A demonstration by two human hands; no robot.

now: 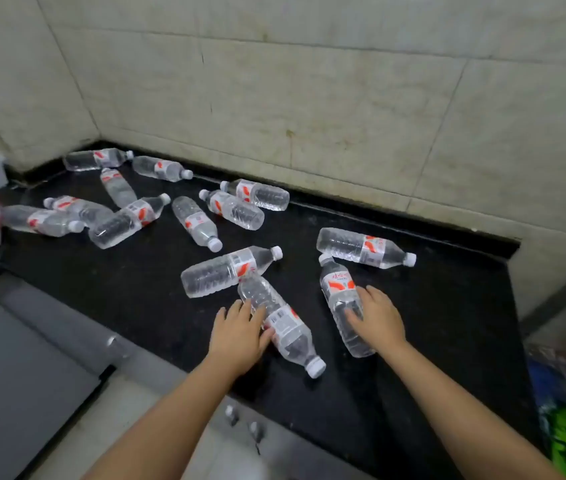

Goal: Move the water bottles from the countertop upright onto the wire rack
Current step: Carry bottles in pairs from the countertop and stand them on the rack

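1. Low in the centre of the frame, the person's left hand [240,332] rests on the side of a lying water bottle [280,322], fingers straight along it and not yet wrapped round; its white cap points to the lower right.
2. Just right of that, the right hand [377,315] lies on a second bottle [342,306], fingers beginning to curl over its clear body without a firm hold; its cap points up the frame.
3. Likely risk: both bottles are round and smooth, so a loose hold could let them roll on the black countertop [448,323] or off its near edge.
4. Another risk: the left bottle's base touches a third bottle [228,270], which may be nudged when lifted.
5. About a dozen more bottles lie scattered toward the upper left, all on their sides, clear with red-and-white labels.
6. No wire rack is visible.
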